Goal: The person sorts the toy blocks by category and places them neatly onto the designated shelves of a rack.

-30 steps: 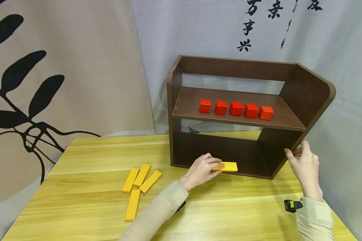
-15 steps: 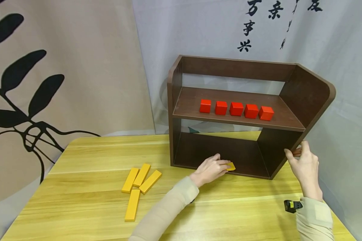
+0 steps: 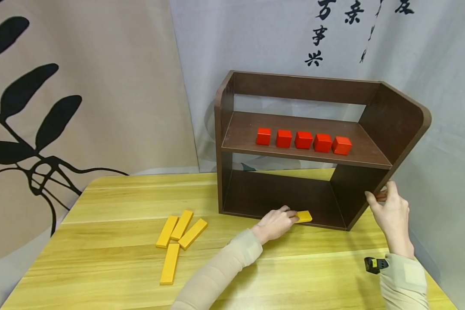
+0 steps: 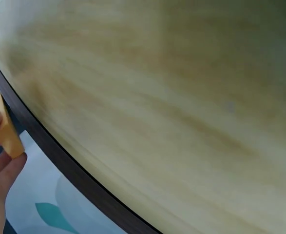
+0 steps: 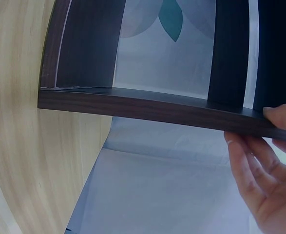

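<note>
Yellow block (image 3: 304, 216) farther right, angle perhaps different

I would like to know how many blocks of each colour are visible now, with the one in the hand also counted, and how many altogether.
Red cubes: 5, in one row on the shelf unit
Yellow blocks: 5, four on the table and one in the left hand
Total: 10

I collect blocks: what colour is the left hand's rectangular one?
It's a yellow rectangular block, clearest in the head view.
</note>
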{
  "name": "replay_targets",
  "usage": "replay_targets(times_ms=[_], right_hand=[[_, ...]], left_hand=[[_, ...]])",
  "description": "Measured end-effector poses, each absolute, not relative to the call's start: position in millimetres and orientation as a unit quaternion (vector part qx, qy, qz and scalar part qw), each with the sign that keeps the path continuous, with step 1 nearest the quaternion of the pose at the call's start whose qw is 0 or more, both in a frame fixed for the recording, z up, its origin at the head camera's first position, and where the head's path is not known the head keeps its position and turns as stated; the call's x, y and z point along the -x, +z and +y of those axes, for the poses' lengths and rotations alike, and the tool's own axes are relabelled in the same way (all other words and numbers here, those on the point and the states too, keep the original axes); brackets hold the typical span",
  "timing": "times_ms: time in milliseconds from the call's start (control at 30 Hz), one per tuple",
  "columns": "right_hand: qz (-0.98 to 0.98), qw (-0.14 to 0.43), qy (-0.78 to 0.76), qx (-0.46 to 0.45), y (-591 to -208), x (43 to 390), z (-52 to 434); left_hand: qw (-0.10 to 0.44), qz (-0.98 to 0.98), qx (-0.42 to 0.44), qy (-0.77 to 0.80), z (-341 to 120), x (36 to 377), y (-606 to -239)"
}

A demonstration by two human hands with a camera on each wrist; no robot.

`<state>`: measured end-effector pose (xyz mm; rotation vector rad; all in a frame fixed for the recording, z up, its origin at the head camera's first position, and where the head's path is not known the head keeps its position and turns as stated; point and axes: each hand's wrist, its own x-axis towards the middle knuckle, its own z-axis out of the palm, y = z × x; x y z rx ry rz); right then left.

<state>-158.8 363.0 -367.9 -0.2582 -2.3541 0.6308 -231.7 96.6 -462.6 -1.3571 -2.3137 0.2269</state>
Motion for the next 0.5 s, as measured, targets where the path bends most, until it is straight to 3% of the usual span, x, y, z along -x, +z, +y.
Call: replay_targets(times_ms=[267, 500], right_hand=[[-0.905, 0.336, 0.241, 0.1, -367.6, 159.4, 363.2], [-0.905, 0.337, 0.241, 0.099, -368.1, 159.6, 364.1]], left_hand=[[0.165, -0.846, 0.496, 0.106, 97.0, 227.9, -464.8], [0.192, -0.849, 0.471, 0.14, 103.5, 224.7, -465.0]])
